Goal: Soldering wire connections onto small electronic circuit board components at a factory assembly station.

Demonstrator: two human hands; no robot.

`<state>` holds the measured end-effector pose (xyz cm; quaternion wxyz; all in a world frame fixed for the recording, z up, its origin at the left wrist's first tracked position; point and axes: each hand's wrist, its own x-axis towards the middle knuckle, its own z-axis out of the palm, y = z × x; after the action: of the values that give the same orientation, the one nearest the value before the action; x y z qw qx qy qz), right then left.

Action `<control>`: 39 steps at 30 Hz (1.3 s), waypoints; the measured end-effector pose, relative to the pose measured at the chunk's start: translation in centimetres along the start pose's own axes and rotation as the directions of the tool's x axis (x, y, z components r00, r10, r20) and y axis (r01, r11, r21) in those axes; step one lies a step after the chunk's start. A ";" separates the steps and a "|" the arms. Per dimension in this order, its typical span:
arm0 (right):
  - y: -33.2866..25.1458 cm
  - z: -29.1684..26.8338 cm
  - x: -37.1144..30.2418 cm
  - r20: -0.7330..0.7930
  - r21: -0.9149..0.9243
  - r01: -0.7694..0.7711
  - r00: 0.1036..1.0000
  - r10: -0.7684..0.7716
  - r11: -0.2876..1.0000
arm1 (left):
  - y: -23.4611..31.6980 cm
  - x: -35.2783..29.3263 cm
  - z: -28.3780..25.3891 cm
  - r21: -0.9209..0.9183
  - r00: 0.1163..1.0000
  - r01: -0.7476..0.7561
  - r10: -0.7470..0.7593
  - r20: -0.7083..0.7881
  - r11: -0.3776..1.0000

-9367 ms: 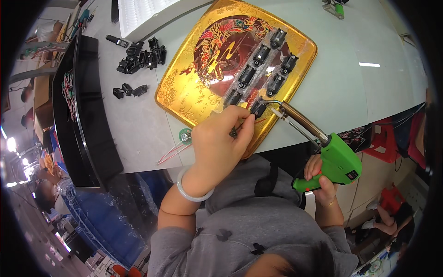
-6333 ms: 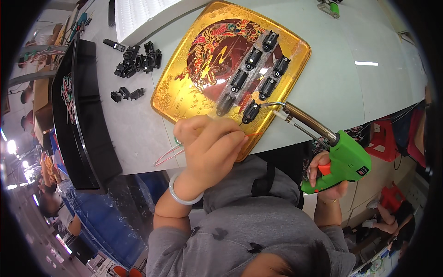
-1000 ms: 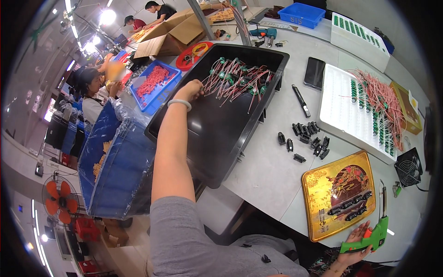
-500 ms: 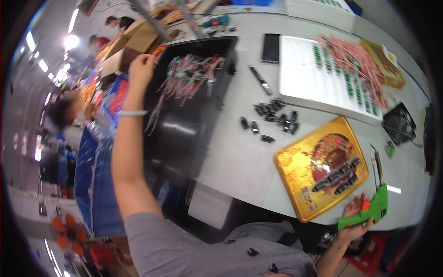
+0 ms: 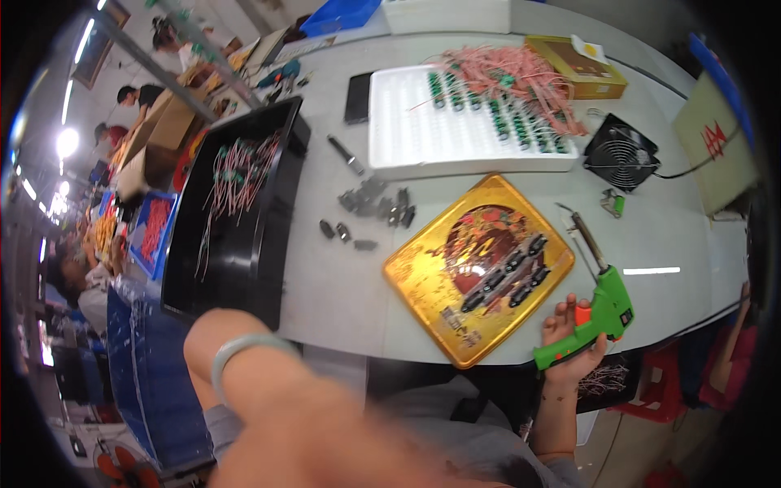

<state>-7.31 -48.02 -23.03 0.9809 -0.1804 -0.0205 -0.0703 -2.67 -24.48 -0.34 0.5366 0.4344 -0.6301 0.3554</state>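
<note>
Your left hand (image 5: 321,439) swung from black bin (image 5: 236,268) back toward you; blurred, grip can't be told. Right hand (image 5: 578,368) wraps green soldering gun (image 5: 612,301). Black parts (image 5: 494,281) on gold tray (image 5: 423,268) lie left of that grip, rows slanting away rightward; right nearer.

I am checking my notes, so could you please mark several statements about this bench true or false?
The right hand holds a green pistol-shaped tool. True.
Both hands hold the tool. False: the left hand is blurred and apart from it.
The gold rectangular metal tray bears black oblong parts. True.
All such parts lie on that tray. False: dark pieces also lie on the pale table.
The black square fan stands right of the white rectangular foam tray. True.
</note>
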 end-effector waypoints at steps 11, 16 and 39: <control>-0.9 0.1 -0.2 -0.045 0.016 0.014 0.999 -0.013 1.000 | -18.3 -7.8 -0.9 0.860 0.729 -0.213 -0.510 0.456 0.465; -0.9 -0.1 0.1 -0.045 0.040 -0.005 0.999 0.007 0.999 | -28.7 -10.1 1.0 0.927 0.711 -0.032 -0.643 0.284 0.374; -0.8 0.1 -0.4 -0.039 0.087 0.004 0.999 0.000 0.996 | -12.2 0.7 -9.9 0.186 0.760 0.577 -0.438 -0.480 0.796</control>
<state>-7.85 -48.69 -22.63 0.9879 -0.1360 -0.0048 -0.0738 12.27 -20.08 1.84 0.6554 0.5870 -0.2912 0.3756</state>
